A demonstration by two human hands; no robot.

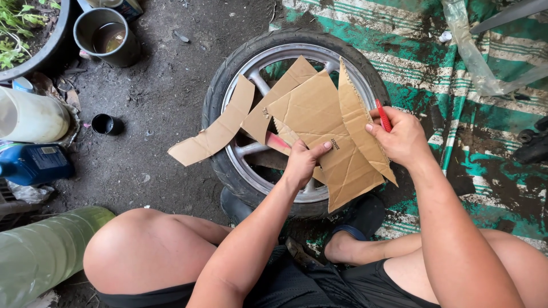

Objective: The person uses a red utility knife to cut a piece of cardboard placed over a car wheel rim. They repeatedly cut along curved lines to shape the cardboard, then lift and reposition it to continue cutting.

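While wheel [274, 63] lies on dirt floor [165, 85], both hands grip cardboard [319, 120]; right pinches red cutter [383, 116].

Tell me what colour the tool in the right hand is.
Red: the tool in the right hand shows best in the head view.

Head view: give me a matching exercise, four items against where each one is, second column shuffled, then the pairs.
Items:
1. red cutter
2. cardboard sheet
3. blue bottle
4. grey bucket

Places:
A. on the dirt floor at the top left, liquid inside
B. in the right hand
C. at the left edge, lying on its side
D. over the wheel, gripped by the left hand

Pairs: 1-B, 2-D, 3-C, 4-A
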